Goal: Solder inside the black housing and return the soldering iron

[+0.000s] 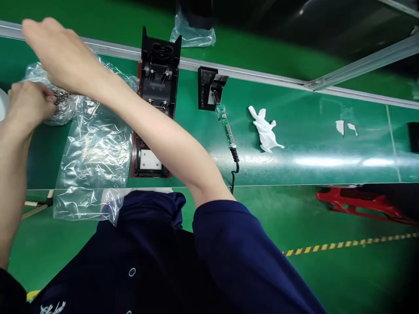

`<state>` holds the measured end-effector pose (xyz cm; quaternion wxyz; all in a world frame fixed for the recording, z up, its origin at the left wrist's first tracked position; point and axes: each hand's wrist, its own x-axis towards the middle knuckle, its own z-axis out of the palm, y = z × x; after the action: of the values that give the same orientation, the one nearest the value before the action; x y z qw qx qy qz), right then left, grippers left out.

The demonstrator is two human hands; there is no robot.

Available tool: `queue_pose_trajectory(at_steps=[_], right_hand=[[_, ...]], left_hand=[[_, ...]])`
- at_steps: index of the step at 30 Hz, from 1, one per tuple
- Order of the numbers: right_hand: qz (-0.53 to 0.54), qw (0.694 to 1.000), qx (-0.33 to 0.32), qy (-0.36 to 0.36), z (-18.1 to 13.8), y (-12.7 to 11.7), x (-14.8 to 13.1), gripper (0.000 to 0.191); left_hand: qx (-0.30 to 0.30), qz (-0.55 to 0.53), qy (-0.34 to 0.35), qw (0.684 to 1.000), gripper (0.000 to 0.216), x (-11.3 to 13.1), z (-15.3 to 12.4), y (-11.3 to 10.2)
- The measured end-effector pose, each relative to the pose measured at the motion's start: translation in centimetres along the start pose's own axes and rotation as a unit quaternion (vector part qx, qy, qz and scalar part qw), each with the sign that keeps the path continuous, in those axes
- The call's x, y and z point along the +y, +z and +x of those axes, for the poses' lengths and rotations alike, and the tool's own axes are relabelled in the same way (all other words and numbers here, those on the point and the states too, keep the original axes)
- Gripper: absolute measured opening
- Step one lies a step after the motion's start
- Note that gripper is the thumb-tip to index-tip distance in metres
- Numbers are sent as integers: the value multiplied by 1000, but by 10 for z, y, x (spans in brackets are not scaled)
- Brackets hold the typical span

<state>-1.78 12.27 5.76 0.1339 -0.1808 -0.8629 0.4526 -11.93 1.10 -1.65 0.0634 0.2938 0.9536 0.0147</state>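
Two hands are being worked at the far left of the green bench — the left hand is closed, fingertips pinched on a small cluster of metal parts at the mouth of a clear plastic bag. The right hand is being held above it, arm crossing the body; fingers appear loosely curled, and whether anything is gripped cannot be told from this angle.

The bag is lying crumpled, draped over the bench's near edge, just beside a black plastic housing seated on a red-edged fixture. A green-handled screwdriver is resting right of the housing, its tip in a black holder, cord trailing off the edge. A crumpled white wipe is lying further right, well apart.

Risks being judged: small parts could be dropped or scattered if the pinch loosens — the slack bag is offering little support. The overhanging bag could slide off. The crossing forearm could brush the housing and shift it.
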Motion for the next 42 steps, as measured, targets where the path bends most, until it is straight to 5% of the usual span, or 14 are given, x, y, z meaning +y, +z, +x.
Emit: queue_pose_trajectory(at_steps=[2, 4, 6, 7, 10, 13, 15, 18, 23, 31, 35, 42], right_hand=[[-131, 984, 39, -116, -45, -23, 4, 42], [-11, 985, 85, -153, -99, -40, 21, 20], [220, 961, 144, -90, -153, -50, 47, 7], [363, 917, 165, -11, -176, -53, 62, 7], [491, 849, 192, 48, -221, -53, 99, 14], [583, 789, 177, 74, -235, -48, 116, 12], [631, 752, 166, 90, -234, -46, 120, 9], [675, 711, 166, 106, -231, -43, 123, 10], [693, 686, 178, 130, -231, -41, 131, 14], [655, 723, 187, 115, -230, -42, 133, 9], [561, 796, 214, 76, -228, -45, 129, 8], [237, 919, 311, 47, -228, -41, 119, 17]], left_hand=[[15, -9, 13, 1000, 26, -1, -2, 1], [35, -18, 30, 999, 26, -4, -5, 2], [86, -41, 56, 994, 30, -7, -13, 4], [123, -70, 75, 987, 34, -7, -19, 5], [186, -300, 98, 930, 33, 5, -47, 11], [59, -593, 36, 803, 12, 34, -84, 17], [-41, -645, 3, 763, 13, 54, -104, 20], [-108, -647, -46, 753, 13, 71, -120, 23], [-120, -651, -73, 746, 3, 67, -120, 31], [-113, -641, -65, 756, 12, 63, -114, 42], [-62, -637, -53, 767, 2, 63, -113, 49], [-15, -630, -20, 776, 12, 66, -116, 55]])
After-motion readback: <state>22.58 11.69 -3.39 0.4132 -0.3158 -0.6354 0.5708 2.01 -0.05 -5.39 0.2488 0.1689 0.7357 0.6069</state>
